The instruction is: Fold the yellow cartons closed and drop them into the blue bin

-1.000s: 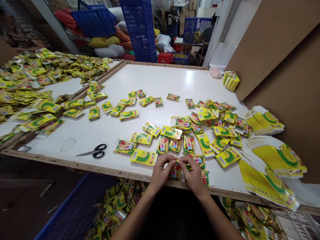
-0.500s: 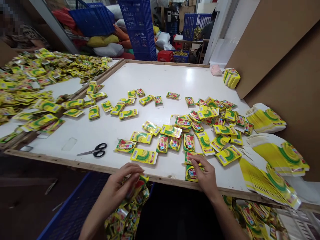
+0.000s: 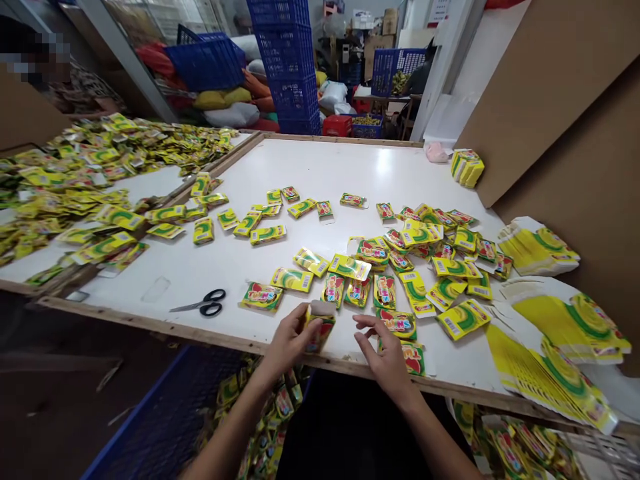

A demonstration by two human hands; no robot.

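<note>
My left hand (image 3: 291, 339) is closed around a small yellow and green carton (image 3: 320, 328), held tilted just above the table's front edge; a greyish end flap stands at its top. My right hand (image 3: 386, 357) is empty, with thumb and fingers apart, a little to the right of that carton. Beside the right fingers lies a flat printed carton (image 3: 400, 325), and another carton (image 3: 414, 359) lies partly behind the hand. More cartons, such as a yellow one (image 3: 291, 279), are spread over the white tabletop (image 3: 310, 167).
Black-handled scissors (image 3: 213, 303) lie to the left. Fanned stacks of flat cartons (image 3: 543, 380) sit at the right edge. A blue basket (image 3: 165, 407) with many packs stands below the table. Packets (image 3: 115, 153) are heaped on the left table, where a person (image 3: 95, 93) sits.
My left hand has risen from over the basket to the table edge and taken hold of a carton. My right hand has drawn left off the cartons and opened. The view has shifted slightly.
</note>
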